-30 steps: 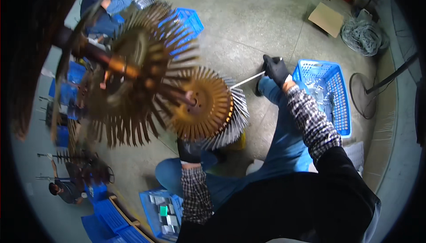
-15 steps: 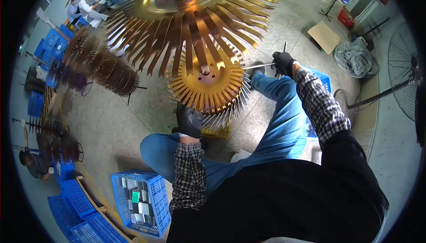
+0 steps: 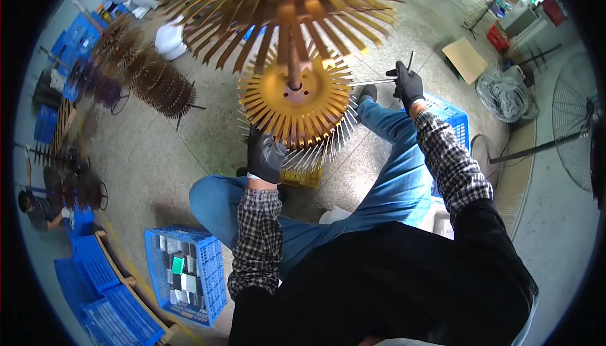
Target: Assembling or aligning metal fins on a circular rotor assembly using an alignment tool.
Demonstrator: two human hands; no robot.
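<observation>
A gold-coloured toothed disc (image 3: 315, 84) stands on an upright shaft (image 3: 292, 49), with thin silver rods (image 3: 325, 150) fanned out beneath its rim. Above it, a larger gold disc (image 3: 297, 5) with long forked blades sits on the same shaft. My left hand (image 3: 266, 156), in a black glove, is at the lower left edge of the toothed disc; its fingers are hidden behind the rim. To the right of the disc, my black-gloved right hand (image 3: 409, 85) is closed round a thin metal rod (image 3: 372, 83) that points toward the rim. Another rod end (image 3: 411, 60) sticks up beside its fingers.
A yellow crate (image 3: 303, 175) stands under the disc. Blue crates are by my right leg (image 3: 447, 115) and at lower left, the latter holding small blocks (image 3: 218, 283). Finished-looking racks of brown discs (image 3: 161, 84) stand left. A fan (image 3: 571, 93) is right; other people sit farther off.
The whole view has shifted a little, with the discs higher in it. My right hand has risen slightly with the rod, its fingers now straighter; my left hand stays by the rim.
</observation>
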